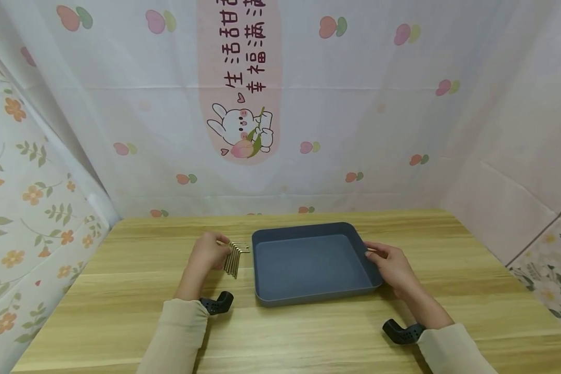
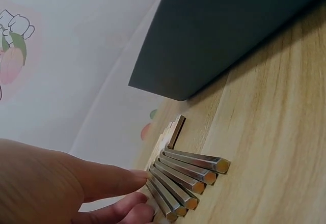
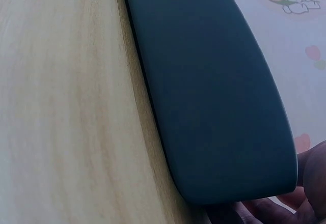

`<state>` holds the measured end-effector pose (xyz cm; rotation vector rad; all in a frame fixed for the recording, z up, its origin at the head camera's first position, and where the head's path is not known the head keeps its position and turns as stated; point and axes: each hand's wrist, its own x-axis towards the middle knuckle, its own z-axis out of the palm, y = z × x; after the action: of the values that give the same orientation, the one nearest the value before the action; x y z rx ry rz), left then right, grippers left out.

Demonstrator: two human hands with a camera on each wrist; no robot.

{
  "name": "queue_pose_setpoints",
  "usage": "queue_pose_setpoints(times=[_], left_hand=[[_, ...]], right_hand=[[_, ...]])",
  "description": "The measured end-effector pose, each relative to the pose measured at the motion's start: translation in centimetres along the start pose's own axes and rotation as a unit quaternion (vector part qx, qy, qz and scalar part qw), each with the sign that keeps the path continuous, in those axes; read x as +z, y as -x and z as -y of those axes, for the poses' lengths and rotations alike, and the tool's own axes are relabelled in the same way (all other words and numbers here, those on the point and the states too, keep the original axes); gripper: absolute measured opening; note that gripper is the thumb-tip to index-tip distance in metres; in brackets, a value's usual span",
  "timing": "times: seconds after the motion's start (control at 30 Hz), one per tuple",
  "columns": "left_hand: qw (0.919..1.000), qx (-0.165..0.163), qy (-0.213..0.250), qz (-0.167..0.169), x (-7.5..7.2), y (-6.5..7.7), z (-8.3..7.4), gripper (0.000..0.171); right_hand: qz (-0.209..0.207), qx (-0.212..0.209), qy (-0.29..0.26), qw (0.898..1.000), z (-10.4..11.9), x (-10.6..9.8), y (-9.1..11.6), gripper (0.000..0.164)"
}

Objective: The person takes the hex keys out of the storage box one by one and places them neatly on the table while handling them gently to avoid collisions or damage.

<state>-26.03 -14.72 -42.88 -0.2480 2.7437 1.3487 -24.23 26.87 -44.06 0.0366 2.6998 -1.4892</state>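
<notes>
Several brass-coloured hex keys [image 1: 234, 258] lie side by side in a row on the wooden table, left of a shallow grey-blue tray [image 1: 258, 270]. My left hand [image 1: 209, 250] is at the left edge of this row. In the left wrist view, its thumb [image 2: 130, 179] stretches to the bend of the outermost hex keys [image 2: 175, 170], with other fingertips beside them; no key is lifted. At the tray's right side, my right hand [image 1: 390, 264] grips the wall and rim. In the right wrist view, its fingers [image 3: 275, 211] are partly hidden behind the tray [image 3: 214, 96].
The wooden table [image 1: 280, 337] ends at a printed cloth backdrop [image 1: 355, 104]. A floral cloth [image 1: 23, 208] hangs at the left side. Black wrist mounts [image 1: 217, 303] sit on both wrists beside beige sleeves [image 1: 175, 337].
</notes>
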Motion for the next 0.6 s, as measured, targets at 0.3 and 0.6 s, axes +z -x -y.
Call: queue_pose_setpoints(times=[0.3,0.6], left_hand=[[1.0,0.002,0.003,0.005,0.08,-0.12,-0.19,0.029],[0.9996,-0.011,0.017,0.021,-0.62,0.38,0.25,0.036]], right_hand=[[0.002,0.003,0.001,1.0,-0.16,-0.26,0.24,0.044],[-0.001,0.015,-0.006,1.0,-0.08,0.36,0.61,0.045]])
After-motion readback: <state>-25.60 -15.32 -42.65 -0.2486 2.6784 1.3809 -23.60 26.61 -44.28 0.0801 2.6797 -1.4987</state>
